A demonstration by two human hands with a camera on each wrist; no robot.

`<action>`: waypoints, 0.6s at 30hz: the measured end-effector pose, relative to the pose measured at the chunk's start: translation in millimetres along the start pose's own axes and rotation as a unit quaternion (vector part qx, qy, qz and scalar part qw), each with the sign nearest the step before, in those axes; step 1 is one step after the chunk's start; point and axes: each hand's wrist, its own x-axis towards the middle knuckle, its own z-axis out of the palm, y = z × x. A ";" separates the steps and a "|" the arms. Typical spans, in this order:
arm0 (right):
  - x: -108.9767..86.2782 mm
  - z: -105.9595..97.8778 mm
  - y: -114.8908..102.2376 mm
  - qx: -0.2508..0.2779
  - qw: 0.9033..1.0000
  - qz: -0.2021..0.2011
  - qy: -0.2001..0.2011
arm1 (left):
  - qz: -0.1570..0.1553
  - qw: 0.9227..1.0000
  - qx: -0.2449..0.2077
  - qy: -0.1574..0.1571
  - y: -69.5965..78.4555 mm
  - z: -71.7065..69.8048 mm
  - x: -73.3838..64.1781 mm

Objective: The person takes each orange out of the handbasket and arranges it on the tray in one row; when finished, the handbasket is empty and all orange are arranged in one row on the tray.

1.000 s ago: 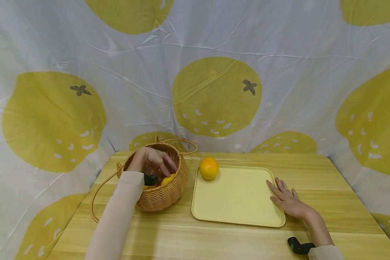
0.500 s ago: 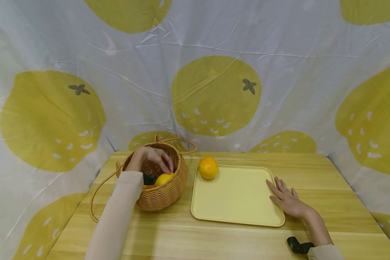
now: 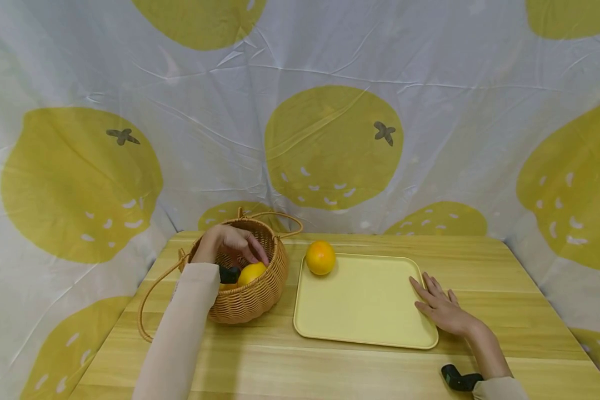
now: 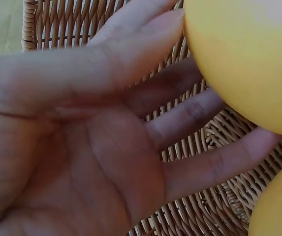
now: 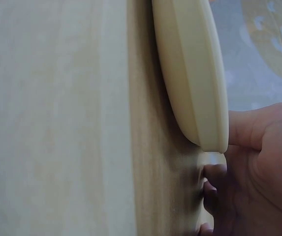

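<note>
To the left of the yellow tray (image 3: 365,311), a wicker basket (image 3: 245,308) is set on the wooden counter (image 3: 355,369). Inside the basket, a yellow-orange fruit (image 3: 252,273) is touched by the left hand (image 3: 234,243), whose fingers are loosely extended rather than clenched. Beside it, a second fruit (image 4: 278,206) is only partly shown. That fruit pair is separated from the tray by the basket's woven wall (image 3: 279,272), and one handle (image 3: 301,225) is reached out near the tray's far-left corner. That corner is occupied by an orange (image 3: 321,258). Against the tray's right edge, the right hand (image 3: 442,311) is rested, released, with fingers spread. A black device (image 3: 457,379) is seen by the right wrist, nearer the viewer than the tray; by another black device (image 3: 229,274), left of the tray, part of the basket's inside is screened. Behind the tray, a lemon-printed cloth (image 3: 445,150) is hung.
</note>
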 end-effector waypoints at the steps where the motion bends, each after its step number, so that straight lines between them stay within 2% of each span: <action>1: 0.0 0.1 -0.1 0.000 1.000 -0.001 0.001 | -0.002 1.000 0.000 -0.003 0.4 0.5 -0.5; 9: 0.4 -0.2 1.1 -0.006 1.000 0.000 0.002 | -0.007 0.999 0.004 -0.031 5.1 4.4 -2.8; 13: 0.5 -1.0 1.1 -0.004 1.000 0.002 0.001 | -0.001 1.000 0.012 -0.020 2.3 0.5 0.0; 18: 1.1 -0.7 1.3 -0.006 1.000 0.004 -0.001 | 0.010 1.000 0.024 0.005 0.7 -2.1 -4.2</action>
